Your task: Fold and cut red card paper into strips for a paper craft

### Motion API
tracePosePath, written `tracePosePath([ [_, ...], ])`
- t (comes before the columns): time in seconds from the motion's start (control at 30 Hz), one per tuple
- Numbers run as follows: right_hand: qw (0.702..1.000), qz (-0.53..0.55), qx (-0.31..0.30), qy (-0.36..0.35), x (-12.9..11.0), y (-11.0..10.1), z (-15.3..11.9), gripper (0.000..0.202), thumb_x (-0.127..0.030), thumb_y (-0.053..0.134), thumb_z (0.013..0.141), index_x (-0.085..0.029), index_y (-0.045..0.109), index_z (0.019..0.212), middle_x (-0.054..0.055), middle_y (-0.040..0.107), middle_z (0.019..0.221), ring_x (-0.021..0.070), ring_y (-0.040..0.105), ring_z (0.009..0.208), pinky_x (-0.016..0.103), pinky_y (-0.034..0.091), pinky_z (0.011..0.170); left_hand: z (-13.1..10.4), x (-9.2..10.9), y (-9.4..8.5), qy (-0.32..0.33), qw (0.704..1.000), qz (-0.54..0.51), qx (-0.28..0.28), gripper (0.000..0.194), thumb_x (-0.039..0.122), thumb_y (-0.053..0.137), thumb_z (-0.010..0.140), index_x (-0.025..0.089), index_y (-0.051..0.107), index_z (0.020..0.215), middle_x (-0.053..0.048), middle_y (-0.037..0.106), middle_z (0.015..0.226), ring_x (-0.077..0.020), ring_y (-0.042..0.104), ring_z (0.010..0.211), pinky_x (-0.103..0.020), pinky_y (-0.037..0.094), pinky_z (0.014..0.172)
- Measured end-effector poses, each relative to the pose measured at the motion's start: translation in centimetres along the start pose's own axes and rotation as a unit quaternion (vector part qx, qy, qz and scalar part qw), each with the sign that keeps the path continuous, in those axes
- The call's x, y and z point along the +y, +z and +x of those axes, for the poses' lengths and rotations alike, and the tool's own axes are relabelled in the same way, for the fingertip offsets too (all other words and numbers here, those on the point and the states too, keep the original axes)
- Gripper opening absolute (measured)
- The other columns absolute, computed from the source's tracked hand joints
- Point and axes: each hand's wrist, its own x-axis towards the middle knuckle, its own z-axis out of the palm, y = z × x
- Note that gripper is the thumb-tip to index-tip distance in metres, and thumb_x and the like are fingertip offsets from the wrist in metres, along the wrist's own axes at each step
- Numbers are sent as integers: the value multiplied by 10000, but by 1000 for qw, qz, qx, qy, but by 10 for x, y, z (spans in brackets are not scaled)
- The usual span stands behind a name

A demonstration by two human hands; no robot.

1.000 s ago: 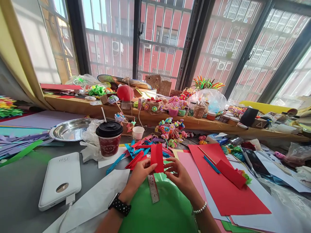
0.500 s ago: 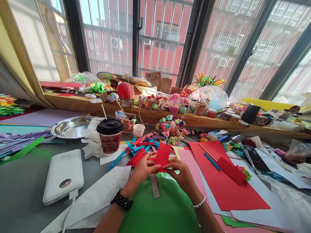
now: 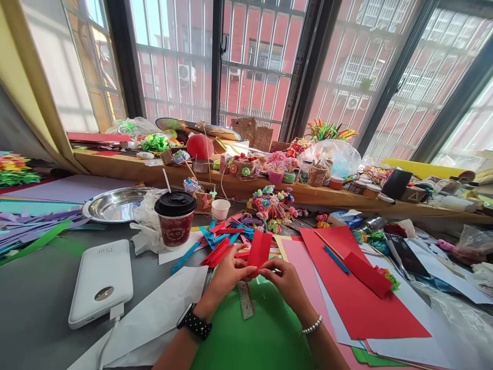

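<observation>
A small red paper piece [image 3: 259,247] stands upright between my hands, pinched at its lower edge. My left hand [image 3: 228,272], with a ring and a black dotted watch strap, grips its lower left part. The fingertips of my right hand [image 3: 283,277] hold the bottom right corner; a beaded bracelet circles that wrist. Beneath them a ruler [image 3: 245,300] lies on a green surface [image 3: 254,339]. Folded red strips [image 3: 219,252] and blue strips [image 3: 210,234] are piled just beyond my left hand.
A lidded cup [image 3: 175,221], a paper cup [image 3: 221,209] and a metal plate [image 3: 111,205] stand at the left, behind a white power bank [image 3: 102,282]. Large red paper [image 3: 370,303] lies at the right. Craft flowers [image 3: 271,203] sit at the back.
My fingertips have come closer together at the bottom edge of the red paper, and the paper now leans slightly more to the right. The view has shifted a little.
</observation>
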Motion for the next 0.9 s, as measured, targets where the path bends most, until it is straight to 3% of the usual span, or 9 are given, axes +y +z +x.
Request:
tracePosePath([
  [0.13,1000,3,17,17,-1,2,0,256,-421,574,666,-168,611,662,25,609,648,156,544,614,252,423,559,1,-2,-3,-10,1000,-8,-21,812,286,692,520,124,270,1194,8,588,587,-196,601,668,-317,459,625],
  [0.3,999,-14,29,18,0,2,0,244,-410,571,673,-168,599,667,24,602,651,155,537,615,249,419,565,4,-8,-7,11,998,15,-62,748,220,694,519,138,316,1159,-15,605,687,-189,588,744,-312,434,681],
  [0.57,999,27,23,8,-4,6,-2,188,-346,594,664,-170,544,709,13,574,683,140,520,617,241,415,557,4,-10,-1,37,998,29,-47,677,201,700,504,155,357,1086,-29,622,756,-207,599,749,-324,432,683],
  [0.77,989,136,48,38,1,9,-1,351,-340,628,642,-191,436,894,-12,554,651,130,516,591,232,413,532,4,-8,-2,38,998,-22,-44,663,202,705,511,155,345,1065,-73,630,836,-214,599,786,-311,439,671],
  [0.9,984,162,27,70,0,11,-2,276,-388,577,677,-162,509,820,7,560,670,122,507,577,231,412,532,3,-6,-1,36,998,-32,-45,661,200,710,502,148,355,1057,-74,632,832,-215,598,784,-302,435,656],
])
